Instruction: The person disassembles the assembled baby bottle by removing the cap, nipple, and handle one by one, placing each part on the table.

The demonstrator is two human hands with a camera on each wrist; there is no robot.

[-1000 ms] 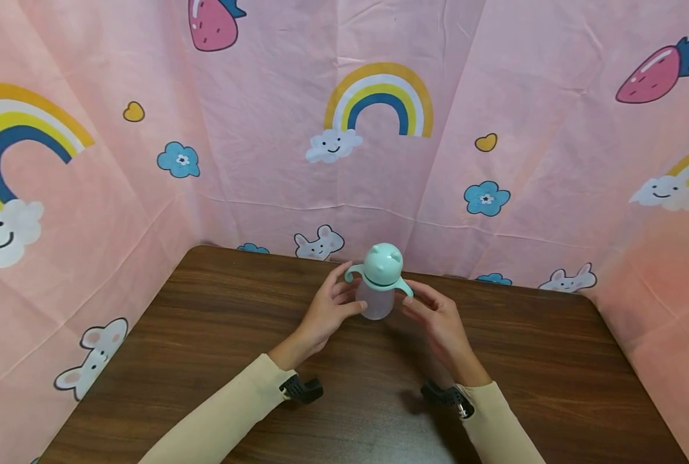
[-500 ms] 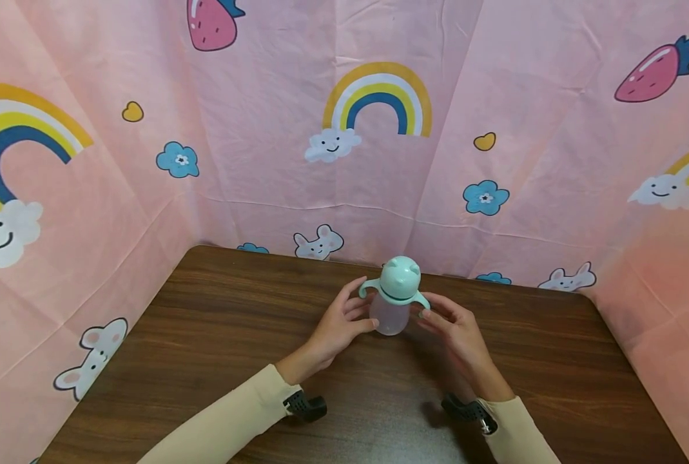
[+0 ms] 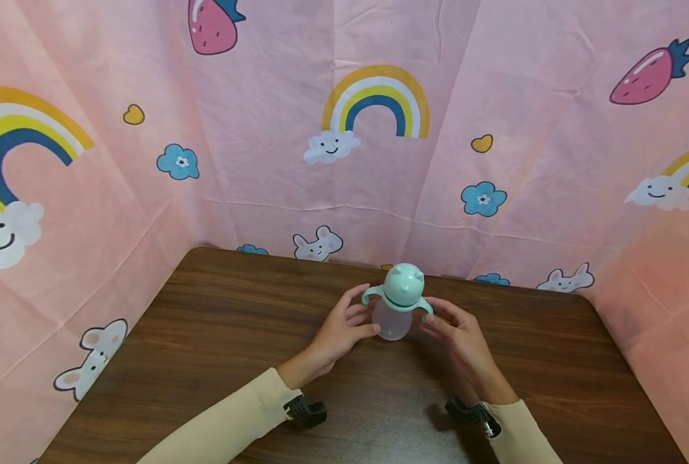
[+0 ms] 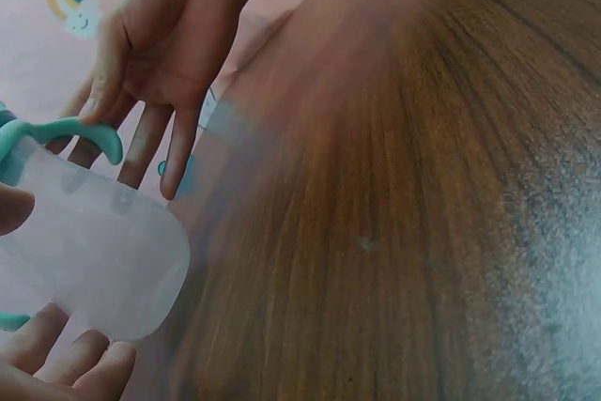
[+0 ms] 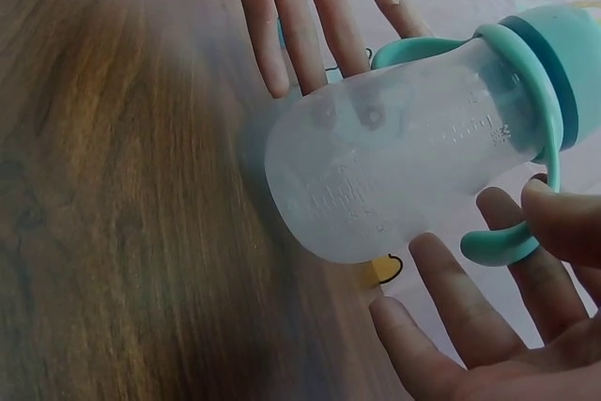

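A baby bottle (image 3: 392, 323) with a frosted clear body is held nearly upright over the table. Its mint-green lid (image 3: 405, 283) is shaped like an animal head with small ears, and two curved mint handles stick out at the sides. My left hand (image 3: 337, 330) holds it from the left, thumb at the front of the body and fingers by the left handle. On the other side, my right hand (image 3: 465, 338) pinches the right handle (image 5: 502, 243) between thumb and finger. Its remaining fingers spread beside the body in the right wrist view. Raised measuring marks show there too.
The dark wooden table (image 3: 228, 309) extends around both hands. Pink cloth (image 3: 263, 161) printed with rainbows, strawberries and rabbits hangs behind it and at both sides. Black straps with small devices (image 3: 306, 411) sit at both wrists, over beige sleeves (image 3: 228, 419).
Both hands have carried the bottle a little to the right and nearer to me, mostly in the first half second. The grip of each hand looks the same.
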